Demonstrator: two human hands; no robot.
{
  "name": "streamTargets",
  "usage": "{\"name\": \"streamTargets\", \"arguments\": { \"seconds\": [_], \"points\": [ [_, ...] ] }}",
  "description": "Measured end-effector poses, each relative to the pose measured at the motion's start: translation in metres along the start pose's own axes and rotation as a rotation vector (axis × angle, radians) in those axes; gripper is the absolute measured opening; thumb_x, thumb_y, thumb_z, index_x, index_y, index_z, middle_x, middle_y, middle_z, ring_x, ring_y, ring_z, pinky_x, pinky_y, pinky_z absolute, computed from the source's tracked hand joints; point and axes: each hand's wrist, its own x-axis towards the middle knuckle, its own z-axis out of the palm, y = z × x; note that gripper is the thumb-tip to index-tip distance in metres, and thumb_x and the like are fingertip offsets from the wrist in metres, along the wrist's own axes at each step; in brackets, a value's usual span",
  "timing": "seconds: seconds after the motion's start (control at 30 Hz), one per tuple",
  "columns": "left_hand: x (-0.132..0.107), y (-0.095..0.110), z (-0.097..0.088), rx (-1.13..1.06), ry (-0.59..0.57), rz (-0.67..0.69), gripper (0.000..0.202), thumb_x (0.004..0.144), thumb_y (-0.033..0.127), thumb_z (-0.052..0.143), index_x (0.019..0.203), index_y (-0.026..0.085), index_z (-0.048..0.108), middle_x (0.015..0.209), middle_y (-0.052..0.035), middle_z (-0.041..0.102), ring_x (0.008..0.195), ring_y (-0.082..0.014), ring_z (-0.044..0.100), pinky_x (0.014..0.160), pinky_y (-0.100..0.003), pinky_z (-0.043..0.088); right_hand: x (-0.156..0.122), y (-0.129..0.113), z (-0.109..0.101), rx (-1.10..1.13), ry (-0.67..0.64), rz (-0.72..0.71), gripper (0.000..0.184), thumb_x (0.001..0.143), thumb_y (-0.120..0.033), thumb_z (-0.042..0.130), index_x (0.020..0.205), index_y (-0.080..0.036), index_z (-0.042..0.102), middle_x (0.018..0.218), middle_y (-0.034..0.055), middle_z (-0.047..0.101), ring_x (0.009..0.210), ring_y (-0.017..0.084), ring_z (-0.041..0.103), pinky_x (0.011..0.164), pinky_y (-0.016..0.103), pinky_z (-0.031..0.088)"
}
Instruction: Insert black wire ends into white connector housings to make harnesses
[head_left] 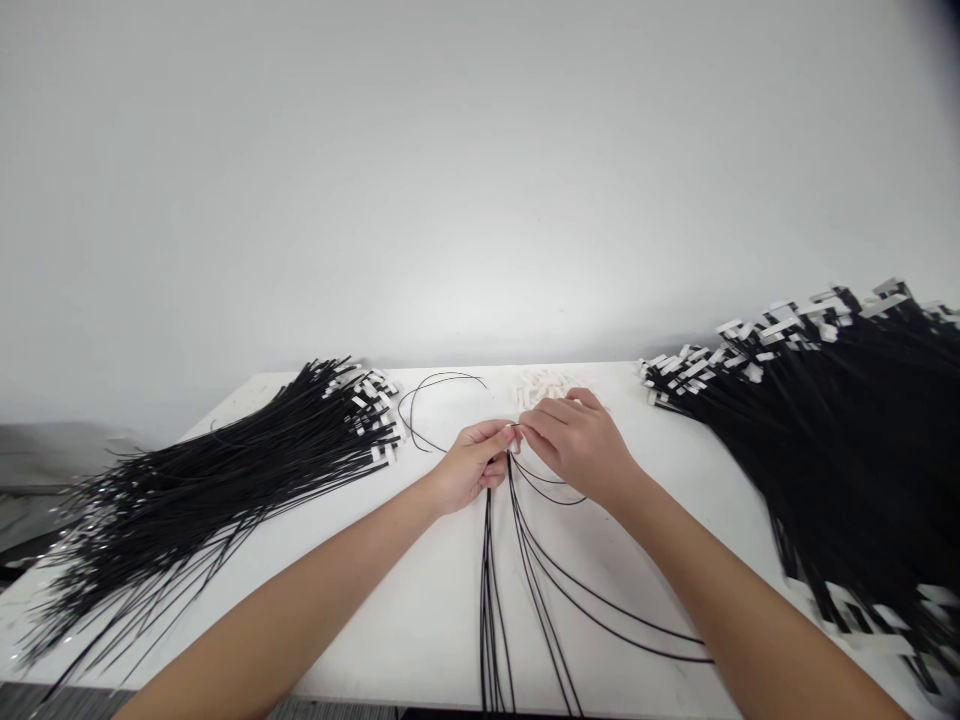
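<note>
Near the middle of the table, my left hand is closed, its thumb and fingers pinched round a small white connector with black wires hanging from it. Beside it, my right hand pinches the tip of a thin black wire right at the connector. The fingertips of both hands almost meet there. Several wires run down from the hands over the table's front edge, and a few curve off to the right. My fingers partly hide the connector, so I cannot tell whether the wire tip is inside it.
A large bundle of black wires with white connectors lies left. A bigger pile of similar wires covers the right side. Behind my hands sits a heap of small white connectors. A loose black wire curls on the white table.
</note>
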Motion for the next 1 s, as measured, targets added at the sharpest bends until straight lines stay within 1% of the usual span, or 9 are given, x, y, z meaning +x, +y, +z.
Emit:
{"name": "streamTargets", "arguments": {
  "seconds": [0.3,0.53,0.6,0.7,0.77,0.8,0.87,0.9,1.0],
  "points": [
    [-0.002,0.0,0.001,0.018,-0.006,0.004,0.028,0.071,0.039,0.064,0.078,0.013,0.056,0.075,0.0009,0.046,0.041,0.0019,0.027,0.038,-0.016,0.013,-0.001,0.002,0.003,0.016,-0.011,0.014,0.018,0.085,-0.017,0.046,0.073,-0.016,0.059,0.064,-0.0021,0.055,0.059,0.006,0.047,0.074,0.025,0.027],
    [-0.001,0.001,0.001,0.018,-0.02,0.008,0.028,0.075,0.041,0.06,0.078,0.014,0.053,0.073,0.0016,0.043,0.041,0.0014,0.026,0.037,-0.016,0.013,0.0,0.003,0.0,-0.035,-0.023,-0.006,0.018,0.086,-0.016,0.045,0.076,-0.018,0.06,0.062,-0.0014,0.055,0.06,0.007,0.047,0.075,0.027,0.027],
    [-0.001,0.001,0.0,-0.002,-0.019,0.011,0.028,0.076,0.041,0.059,0.077,0.014,0.051,0.073,0.0018,0.042,0.041,0.0012,0.026,0.037,-0.015,0.013,0.0,0.004,0.0,-0.051,-0.01,-0.011,0.014,0.085,-0.016,0.047,0.082,-0.018,0.061,0.068,-0.0001,0.058,0.065,0.009,0.049,0.076,0.027,0.028],
    [0.001,0.001,-0.001,-0.045,0.012,0.019,0.027,0.076,0.04,0.059,0.08,0.015,0.052,0.078,0.0018,0.043,0.041,0.002,0.026,0.037,-0.015,0.013,0.002,0.005,-0.003,-0.057,0.039,0.01,0.015,0.082,-0.018,0.052,0.094,-0.019,0.061,0.088,0.0028,0.062,0.081,0.014,0.051,0.077,0.029,0.03],
    [0.002,0.001,-0.002,-0.078,0.041,0.026,0.026,0.076,0.04,0.059,0.084,0.015,0.053,0.08,0.0024,0.042,0.041,0.0024,0.025,0.037,-0.014,0.012,0.004,0.004,-0.008,-0.026,0.068,0.049,0.015,0.081,-0.019,0.053,0.094,-0.02,0.061,0.095,0.0036,0.061,0.087,0.015,0.05,0.077,0.029,0.032],
    [0.002,0.001,-0.002,-0.093,0.052,0.03,0.026,0.077,0.039,0.058,0.086,0.016,0.053,0.079,0.0027,0.041,0.041,0.0025,0.025,0.037,-0.014,0.012,0.004,0.003,-0.01,0.015,0.063,0.07,0.014,0.081,-0.019,0.052,0.092,-0.02,0.061,0.092,0.0036,0.061,0.084,0.014,0.05,0.075,0.028,0.034],
    [0.003,0.001,-0.003,-0.123,0.069,0.04,0.026,0.077,0.039,0.058,0.088,0.016,0.054,0.078,0.0032,0.04,0.041,0.0027,0.025,0.037,-0.014,0.012,0.004,0.0,-0.016,0.16,-0.022,0.116,0.012,0.082,-0.02,0.05,0.087,-0.019,0.062,0.078,0.002,0.06,0.07,0.01,0.049,0.065,0.023,0.035],
    [0.003,0.001,-0.003,-0.137,0.076,0.045,0.026,0.077,0.038,0.058,0.089,0.016,0.054,0.078,0.0034,0.04,0.041,0.0027,0.024,0.037,-0.014,0.012,0.004,-0.001,-0.018,0.253,-0.11,0.141,0.012,0.082,-0.02,0.049,0.084,-0.019,0.062,0.071,0.0002,0.058,0.062,0.008,0.046,0.059,0.021,0.034],
    [0.004,0.0,-0.004,-0.162,0.096,0.055,0.027,0.075,0.038,0.06,0.091,0.017,0.053,0.078,0.0034,0.041,0.04,0.0026,0.024,0.036,-0.014,0.013,-0.001,-0.006,-0.022,0.482,-0.464,0.226,0.016,0.081,-0.02,0.048,0.071,-0.019,0.06,0.055,-0.0041,0.051,0.046,0.004,0.034,0.047,0.018,0.028]
  ]
}}
